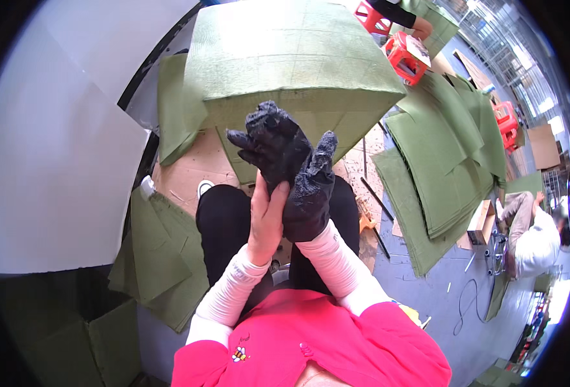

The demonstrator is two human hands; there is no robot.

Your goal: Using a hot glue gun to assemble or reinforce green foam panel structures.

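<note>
My bare left hand (265, 219) is closed on the lower outer edge of a black work glove (307, 187), its thumb across the palm side. Inside that glove is my right hand (285, 158), palm turned up toward me. Its thumb stands apart from the other fingers, whose tips look worn and greyish, and nothing lies in the palm. Both hands are held above my lap, in front of a large box (310, 109) covered in green sheet. The fingers of my left hand behind the glove are hidden.
Green sheets lie stacked on the right (440, 168) and left (162, 258). A white panel (52, 148) leans at the left. Red plastic stools (406, 58) stand beyond the box. One person crouches (533, 245) at far right; another person's arm (407, 16) shows at the top.
</note>
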